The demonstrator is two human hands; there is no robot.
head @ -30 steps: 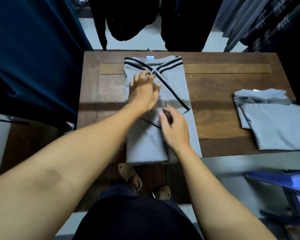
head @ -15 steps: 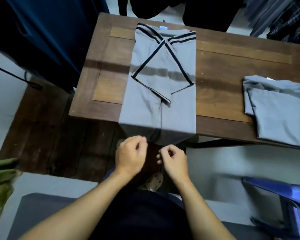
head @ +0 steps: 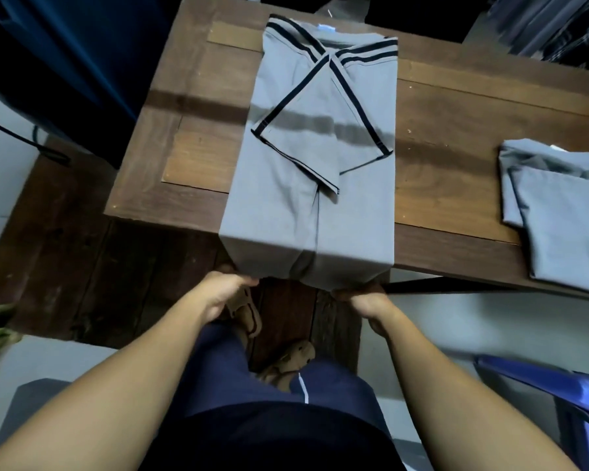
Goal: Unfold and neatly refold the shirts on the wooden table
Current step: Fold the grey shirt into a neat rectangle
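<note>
Both hands seemingly pinch the overhanging shirt.

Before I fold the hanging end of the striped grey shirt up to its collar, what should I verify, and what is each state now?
1. Left hand grips the striped grey shirt's left hem corner: ok.
2. Right hand grips the right corner: ok.
3. Sleeves crossed flat on the body: ok.
4. Hem smooth between the hands: not ok, it puckers near the middle.
5. Fingers hold every layer: cannot tell.
6. Folded grey shirts lie apart on the wooden table: ok.
</note>
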